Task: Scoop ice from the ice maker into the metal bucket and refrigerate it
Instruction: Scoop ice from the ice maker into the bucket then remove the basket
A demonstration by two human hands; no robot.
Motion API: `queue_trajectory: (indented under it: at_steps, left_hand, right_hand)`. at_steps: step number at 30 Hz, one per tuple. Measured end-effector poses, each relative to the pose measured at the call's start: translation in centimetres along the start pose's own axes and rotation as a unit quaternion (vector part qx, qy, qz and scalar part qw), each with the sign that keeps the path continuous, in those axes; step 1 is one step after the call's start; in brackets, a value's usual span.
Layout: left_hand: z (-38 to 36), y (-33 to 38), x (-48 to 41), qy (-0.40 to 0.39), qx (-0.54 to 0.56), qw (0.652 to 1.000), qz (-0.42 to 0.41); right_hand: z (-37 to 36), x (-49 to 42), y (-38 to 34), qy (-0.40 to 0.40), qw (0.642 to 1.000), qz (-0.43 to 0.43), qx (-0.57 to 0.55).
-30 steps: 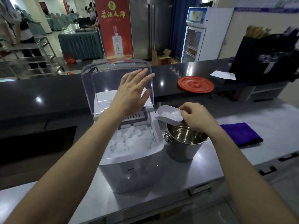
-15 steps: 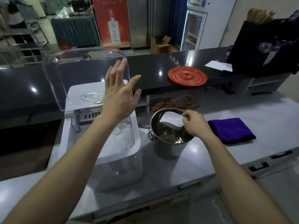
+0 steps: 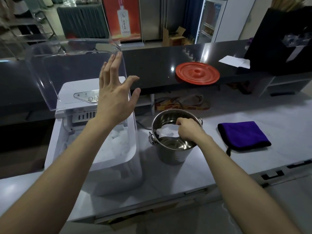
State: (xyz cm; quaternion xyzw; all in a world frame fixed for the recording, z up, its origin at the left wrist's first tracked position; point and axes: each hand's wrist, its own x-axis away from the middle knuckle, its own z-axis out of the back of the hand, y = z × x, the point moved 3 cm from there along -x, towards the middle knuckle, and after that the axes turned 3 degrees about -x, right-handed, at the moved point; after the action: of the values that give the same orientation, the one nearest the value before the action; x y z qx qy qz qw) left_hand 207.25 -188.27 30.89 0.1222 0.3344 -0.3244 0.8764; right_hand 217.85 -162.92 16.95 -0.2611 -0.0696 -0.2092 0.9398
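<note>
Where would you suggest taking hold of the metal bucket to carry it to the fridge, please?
Judging by its shape, grip the metal bucket by the two small side handles at the rim, one at its left and one at its right, coming from above with a hand on each side. It stands upright, and the smooth wall offers fingers little hold.

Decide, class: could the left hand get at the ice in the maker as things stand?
Probably yes. The lid is up, the ice lies uncovered, and the open left hand is right above it.
</note>
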Motion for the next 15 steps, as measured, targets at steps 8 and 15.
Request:
queue_trajectory:
  at_steps: [8,15]
  left_hand:
    - [0.5,0.0,0.0,-0.01,0.009,1.0,0.008]
    - [0.3,0.0,0.1,-0.008,0.011,1.0,0.006]
  right_hand:
    - [-1.9,-0.9,-0.3,-0.03,0.999,0.028,-0.005]
    - [-2.3,-1.7,-0.5,-0.066,0.996,0.049,0.042]
